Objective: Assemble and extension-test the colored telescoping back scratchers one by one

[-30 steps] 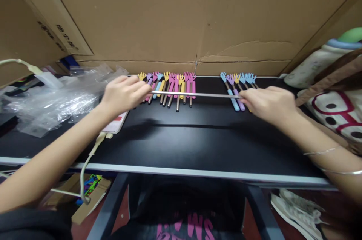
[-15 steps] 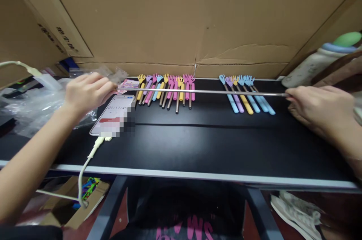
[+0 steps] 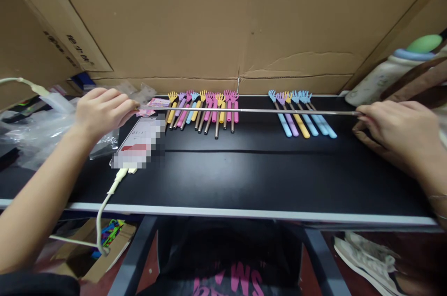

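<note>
A thin telescopic metal rod is stretched level above the black table, its sections drawn out. My left hand is closed around one end and my right hand around the other; both ends are hidden in the fingers. Behind the rod lies a row of back scratchers with claw heads, metal shafts and coloured sleeves in pink, yellow, purple and blue. Further right, several back scratchers with long handles lie together, among them a yellow one.
A phone with a cable lies on the table at left, beside clear plastic bags. Cardboard walls the back. A bottle stands at far right. Below are an open box and shoes.
My hands have moved slightly further apart, and the rod between them is a little longer. The view has shifted slightly; the back scratchers lie as before.
</note>
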{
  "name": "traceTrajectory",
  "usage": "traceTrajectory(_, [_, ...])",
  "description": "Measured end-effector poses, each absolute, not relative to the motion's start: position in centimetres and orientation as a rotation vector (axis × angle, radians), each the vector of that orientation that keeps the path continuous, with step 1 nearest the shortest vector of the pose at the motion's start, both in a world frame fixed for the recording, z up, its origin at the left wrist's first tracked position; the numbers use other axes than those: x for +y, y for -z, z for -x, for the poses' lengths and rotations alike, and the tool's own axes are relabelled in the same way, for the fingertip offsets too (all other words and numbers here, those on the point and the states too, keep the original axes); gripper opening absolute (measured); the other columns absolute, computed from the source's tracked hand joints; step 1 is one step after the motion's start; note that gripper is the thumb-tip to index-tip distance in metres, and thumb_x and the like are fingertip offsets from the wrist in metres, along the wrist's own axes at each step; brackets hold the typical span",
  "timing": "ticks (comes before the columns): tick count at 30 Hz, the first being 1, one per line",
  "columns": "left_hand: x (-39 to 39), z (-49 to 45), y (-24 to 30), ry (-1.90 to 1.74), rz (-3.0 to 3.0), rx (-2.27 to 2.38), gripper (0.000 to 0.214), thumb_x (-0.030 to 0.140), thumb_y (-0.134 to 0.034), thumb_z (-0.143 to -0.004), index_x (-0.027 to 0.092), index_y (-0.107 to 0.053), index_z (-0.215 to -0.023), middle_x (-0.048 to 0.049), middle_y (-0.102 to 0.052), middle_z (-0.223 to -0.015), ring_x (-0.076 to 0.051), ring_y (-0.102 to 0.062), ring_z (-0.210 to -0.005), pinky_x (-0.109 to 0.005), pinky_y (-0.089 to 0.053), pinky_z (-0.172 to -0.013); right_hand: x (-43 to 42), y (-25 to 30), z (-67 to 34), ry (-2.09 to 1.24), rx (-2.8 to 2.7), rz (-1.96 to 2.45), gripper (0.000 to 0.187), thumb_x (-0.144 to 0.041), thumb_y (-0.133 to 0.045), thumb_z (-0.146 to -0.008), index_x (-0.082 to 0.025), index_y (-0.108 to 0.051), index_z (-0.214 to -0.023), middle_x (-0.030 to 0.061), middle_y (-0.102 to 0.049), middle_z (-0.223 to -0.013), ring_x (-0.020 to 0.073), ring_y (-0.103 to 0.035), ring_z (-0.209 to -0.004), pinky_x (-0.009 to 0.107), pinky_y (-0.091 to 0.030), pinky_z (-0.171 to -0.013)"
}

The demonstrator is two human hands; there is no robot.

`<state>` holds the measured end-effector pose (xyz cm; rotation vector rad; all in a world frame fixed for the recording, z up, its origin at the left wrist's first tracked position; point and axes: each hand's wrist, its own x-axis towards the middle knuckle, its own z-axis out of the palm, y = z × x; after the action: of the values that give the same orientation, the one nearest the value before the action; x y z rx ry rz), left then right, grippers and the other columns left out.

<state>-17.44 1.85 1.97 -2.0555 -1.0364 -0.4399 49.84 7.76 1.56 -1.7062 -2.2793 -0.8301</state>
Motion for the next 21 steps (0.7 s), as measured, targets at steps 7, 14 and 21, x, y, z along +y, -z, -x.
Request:
traceTrajectory(7, [1.8,16.7,-1.5,0.417,2.105,-1.078,0.032,0.034,-0.038,-0.103,0.027,-0.051,-0.075,0.0006,-0.058,-0.065,-0.02,-0.041,-0.072,-0.038,-0.032,-0.066,6.9,-1.4,-48.6,0.812,-2.328,1.567,0.02,-0.037,-0.058,-0.083,-0.022,-0.07,-0.089,0.0166,-0.072,-0.084,0.0206,-0.056,-0.074,0.036,-0.038,-0.074])
traceTrajectory(14, [2.7,15.8,-2.1,0.405,2.098,-1.011,0.031,0.03,-0.04,-0.104,0.024,-0.051,-0.076,0.0025,-0.057,-0.063,-0.017,-0.04,-0.067,-0.035,-0.035,-0.065,7.1,-1.6,-46.8,0.86,-2.381,1.554,0.02,-0.031,-0.058,-0.087,-0.017,-0.072,-0.09,0.0175,-0.074,-0.086,0.0194,-0.058,-0.072,0.033,-0.036,-0.069])
traceTrajectory(21, [3.1,11.0,-2.0,0.31,2.011,-0.78,0.032,0.025,-0.042,-0.104,0.023,-0.055,-0.075,0.0037,-0.059,-0.06,-0.014,-0.049,-0.06,-0.03,-0.04,-0.061,6.3,-0.8,-41.8,0.947,-2.445,1.164,0.028,-0.031,-0.048,-0.095,-0.018,-0.072,-0.093,0.0122,-0.076,-0.082,0.0197,-0.063,-0.072,0.032,-0.038,-0.069])
